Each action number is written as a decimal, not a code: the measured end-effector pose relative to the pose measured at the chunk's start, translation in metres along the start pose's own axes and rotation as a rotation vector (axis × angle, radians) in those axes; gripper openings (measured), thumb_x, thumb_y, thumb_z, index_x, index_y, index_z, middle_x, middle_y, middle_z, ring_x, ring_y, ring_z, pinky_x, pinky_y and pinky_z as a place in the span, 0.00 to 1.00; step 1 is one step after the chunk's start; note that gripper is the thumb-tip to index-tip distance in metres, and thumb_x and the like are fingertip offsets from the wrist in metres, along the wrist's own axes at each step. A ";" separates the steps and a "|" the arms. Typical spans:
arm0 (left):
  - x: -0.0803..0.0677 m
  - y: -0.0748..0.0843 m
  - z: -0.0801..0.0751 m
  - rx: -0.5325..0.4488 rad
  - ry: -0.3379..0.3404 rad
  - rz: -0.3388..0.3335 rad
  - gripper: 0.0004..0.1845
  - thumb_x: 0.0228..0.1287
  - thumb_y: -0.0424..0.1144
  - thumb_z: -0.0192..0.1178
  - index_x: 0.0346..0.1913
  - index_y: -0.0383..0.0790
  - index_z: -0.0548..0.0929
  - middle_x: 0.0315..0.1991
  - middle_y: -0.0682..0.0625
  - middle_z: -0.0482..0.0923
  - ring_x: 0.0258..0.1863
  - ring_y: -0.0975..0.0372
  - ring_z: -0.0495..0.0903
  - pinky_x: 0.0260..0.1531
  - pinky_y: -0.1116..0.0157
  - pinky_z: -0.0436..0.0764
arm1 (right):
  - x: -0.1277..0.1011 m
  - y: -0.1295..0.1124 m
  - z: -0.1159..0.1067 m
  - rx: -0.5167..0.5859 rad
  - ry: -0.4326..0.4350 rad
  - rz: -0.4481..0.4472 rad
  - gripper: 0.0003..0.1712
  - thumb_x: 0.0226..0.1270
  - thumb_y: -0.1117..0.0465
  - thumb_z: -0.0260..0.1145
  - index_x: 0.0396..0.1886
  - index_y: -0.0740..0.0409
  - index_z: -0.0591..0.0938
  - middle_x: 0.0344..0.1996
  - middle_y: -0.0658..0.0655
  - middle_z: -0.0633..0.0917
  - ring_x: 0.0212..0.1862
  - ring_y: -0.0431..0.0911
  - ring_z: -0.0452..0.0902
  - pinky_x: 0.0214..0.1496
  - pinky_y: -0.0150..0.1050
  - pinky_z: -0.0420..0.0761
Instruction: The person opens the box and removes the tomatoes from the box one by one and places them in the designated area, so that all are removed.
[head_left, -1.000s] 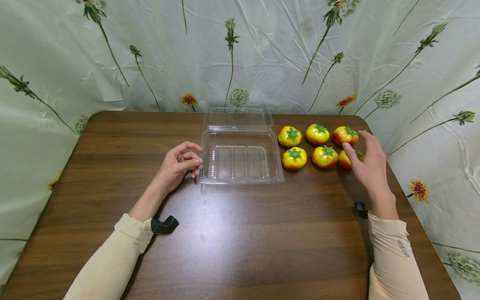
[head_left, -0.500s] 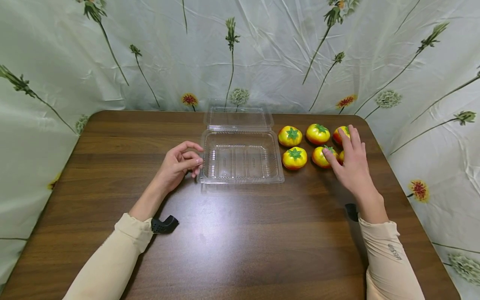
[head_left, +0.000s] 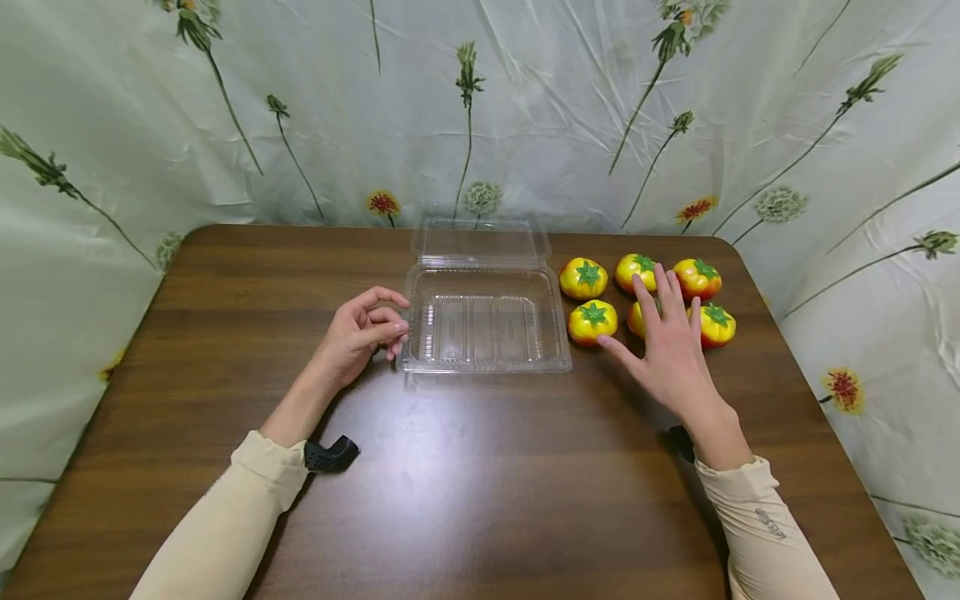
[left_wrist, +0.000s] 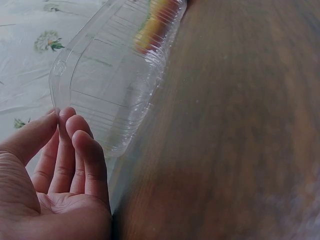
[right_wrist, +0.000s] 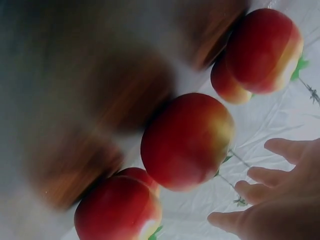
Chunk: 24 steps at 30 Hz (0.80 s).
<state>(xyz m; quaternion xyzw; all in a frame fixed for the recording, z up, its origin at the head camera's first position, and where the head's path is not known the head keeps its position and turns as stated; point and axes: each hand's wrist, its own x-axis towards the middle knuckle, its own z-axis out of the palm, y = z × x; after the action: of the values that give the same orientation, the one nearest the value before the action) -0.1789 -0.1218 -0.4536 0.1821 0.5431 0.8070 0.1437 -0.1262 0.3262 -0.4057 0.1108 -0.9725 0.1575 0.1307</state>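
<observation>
A clear plastic clamshell container (head_left: 483,363) stands on the table with its lid (head_left: 480,242) folded back. My left hand (head_left: 358,340) pinches its left rim between thumb and fingertips; the left wrist view shows that grip on the container's edge (left_wrist: 62,70) up close. Right of the container are several tomato-shaped fruits, yellow and red with green star-shaped leaves, in two rows. My right hand (head_left: 670,357) is spread over the front row, partly hiding the front middle fruit (head_left: 636,320). Its thumb lies near the front left fruit (head_left: 592,322). In the right wrist view, its fingers are apart from the nearest fruit (right_wrist: 186,142).
The brown wooden table (head_left: 450,500) extends toward me in front of the container. Behind it hangs a pale curtain (head_left: 540,108) printed with flowers. A black wrist mount (head_left: 332,455) sits at the left cuff.
My right hand has moved left across the fruits, from the right-hand pair to the middle of the front row. The left hand keeps its hold on the container, which stays put.
</observation>
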 end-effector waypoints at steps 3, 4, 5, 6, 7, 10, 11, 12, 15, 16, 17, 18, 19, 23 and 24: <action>-0.002 0.000 0.000 -0.002 -0.003 0.003 0.14 0.66 0.19 0.55 0.52 0.28 0.72 0.27 0.42 0.82 0.19 0.58 0.78 0.17 0.68 0.79 | -0.003 -0.003 0.003 -0.031 -0.014 -0.001 0.55 0.61 0.32 0.65 0.79 0.50 0.54 0.80 0.59 0.44 0.80 0.56 0.34 0.74 0.71 0.37; -0.002 0.000 0.000 -0.004 -0.004 0.007 0.14 0.66 0.19 0.55 0.52 0.28 0.72 0.27 0.42 0.82 0.19 0.58 0.78 0.17 0.68 0.79 | -0.004 -0.003 0.004 -0.038 -0.017 0.000 0.55 0.61 0.32 0.65 0.79 0.49 0.53 0.80 0.58 0.44 0.80 0.56 0.34 0.74 0.71 0.37; -0.003 -0.001 0.000 -0.004 -0.003 0.007 0.14 0.66 0.19 0.56 0.52 0.28 0.72 0.27 0.42 0.82 0.18 0.58 0.78 0.17 0.68 0.79 | -0.005 -0.004 0.004 -0.044 -0.020 0.002 0.56 0.60 0.31 0.65 0.80 0.49 0.53 0.80 0.58 0.43 0.80 0.56 0.33 0.74 0.71 0.37; -0.003 -0.001 0.000 -0.004 -0.002 0.007 0.14 0.66 0.19 0.56 0.52 0.28 0.73 0.27 0.42 0.82 0.18 0.58 0.78 0.17 0.68 0.79 | -0.005 -0.005 0.005 -0.051 -0.025 0.003 0.56 0.60 0.31 0.64 0.80 0.49 0.52 0.80 0.58 0.43 0.80 0.56 0.33 0.74 0.71 0.37; -0.003 -0.001 0.000 -0.003 -0.003 0.008 0.14 0.66 0.19 0.56 0.52 0.28 0.72 0.27 0.42 0.82 0.18 0.58 0.78 0.17 0.68 0.79 | -0.006 -0.005 0.004 -0.059 -0.031 0.006 0.56 0.60 0.30 0.64 0.80 0.48 0.51 0.80 0.58 0.42 0.80 0.56 0.33 0.74 0.71 0.37; -0.003 -0.001 0.001 -0.002 -0.003 0.007 0.14 0.66 0.19 0.55 0.52 0.28 0.73 0.27 0.42 0.82 0.19 0.58 0.78 0.17 0.68 0.79 | -0.008 -0.007 0.004 -0.068 -0.044 0.010 0.57 0.60 0.29 0.63 0.80 0.46 0.51 0.80 0.57 0.41 0.80 0.56 0.32 0.74 0.72 0.36; -0.003 -0.001 0.001 -0.001 -0.001 0.005 0.14 0.66 0.19 0.56 0.52 0.29 0.73 0.27 0.42 0.82 0.19 0.58 0.78 0.17 0.68 0.79 | -0.009 -0.007 0.004 -0.070 -0.050 0.011 0.57 0.60 0.29 0.63 0.80 0.46 0.50 0.80 0.57 0.41 0.80 0.56 0.31 0.74 0.72 0.36; -0.003 0.000 0.001 0.001 -0.002 0.005 0.14 0.66 0.19 0.56 0.52 0.28 0.73 0.27 0.42 0.82 0.19 0.58 0.78 0.17 0.68 0.79 | -0.010 -0.008 0.004 -0.072 -0.056 0.012 0.57 0.60 0.28 0.62 0.80 0.45 0.50 0.80 0.57 0.40 0.80 0.56 0.30 0.74 0.71 0.35; -0.002 0.001 0.001 0.006 0.002 0.000 0.14 0.66 0.19 0.56 0.52 0.29 0.72 0.26 0.43 0.82 0.19 0.57 0.79 0.18 0.68 0.79 | -0.011 -0.010 0.004 -0.076 -0.054 0.007 0.57 0.59 0.28 0.62 0.80 0.44 0.49 0.80 0.56 0.39 0.80 0.57 0.29 0.73 0.71 0.34; -0.001 0.001 0.001 0.006 0.005 -0.001 0.14 0.66 0.19 0.56 0.52 0.29 0.72 0.26 0.43 0.82 0.19 0.57 0.79 0.18 0.68 0.79 | -0.011 -0.010 0.004 -0.078 -0.053 0.004 0.57 0.59 0.28 0.63 0.80 0.44 0.49 0.80 0.57 0.39 0.80 0.57 0.29 0.73 0.71 0.33; -0.001 0.002 0.001 0.008 0.007 -0.002 0.14 0.66 0.20 0.56 0.52 0.29 0.72 0.26 0.43 0.83 0.19 0.58 0.79 0.18 0.68 0.79 | -0.011 -0.010 0.003 -0.084 -0.054 0.004 0.58 0.59 0.28 0.62 0.80 0.44 0.49 0.80 0.56 0.39 0.80 0.56 0.29 0.74 0.71 0.33; 0.000 0.002 0.000 0.008 0.007 -0.002 0.14 0.66 0.20 0.56 0.52 0.29 0.72 0.26 0.43 0.83 0.19 0.58 0.79 0.18 0.68 0.79 | -0.010 -0.010 0.003 -0.090 -0.056 0.005 0.58 0.59 0.28 0.62 0.80 0.44 0.48 0.80 0.56 0.39 0.80 0.56 0.28 0.74 0.71 0.32; 0.000 0.001 0.000 0.008 0.008 -0.003 0.14 0.66 0.20 0.56 0.52 0.29 0.72 0.27 0.43 0.83 0.19 0.58 0.79 0.18 0.68 0.79 | -0.010 -0.010 0.004 -0.097 -0.057 0.005 0.58 0.59 0.28 0.62 0.80 0.44 0.48 0.80 0.56 0.38 0.80 0.56 0.28 0.74 0.71 0.32; 0.000 0.000 0.001 0.001 0.006 0.007 0.14 0.66 0.20 0.56 0.53 0.29 0.72 0.27 0.43 0.83 0.19 0.57 0.79 0.18 0.67 0.79 | -0.010 -0.009 0.004 -0.129 -0.079 0.014 0.58 0.59 0.26 0.60 0.81 0.43 0.46 0.80 0.56 0.37 0.80 0.56 0.26 0.74 0.70 0.32; 0.000 0.000 0.001 0.000 0.005 0.011 0.14 0.66 0.20 0.56 0.53 0.29 0.72 0.27 0.42 0.82 0.19 0.57 0.79 0.18 0.67 0.79 | -0.011 -0.009 0.005 -0.133 -0.082 0.015 0.58 0.59 0.26 0.60 0.81 0.43 0.46 0.80 0.56 0.37 0.80 0.56 0.26 0.74 0.70 0.31</action>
<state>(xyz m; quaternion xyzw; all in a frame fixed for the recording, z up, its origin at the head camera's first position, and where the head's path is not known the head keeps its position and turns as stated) -0.1786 -0.1208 -0.4534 0.1829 0.5426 0.8082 0.1378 -0.1148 0.3184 -0.4106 0.1011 -0.9861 0.0891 0.0968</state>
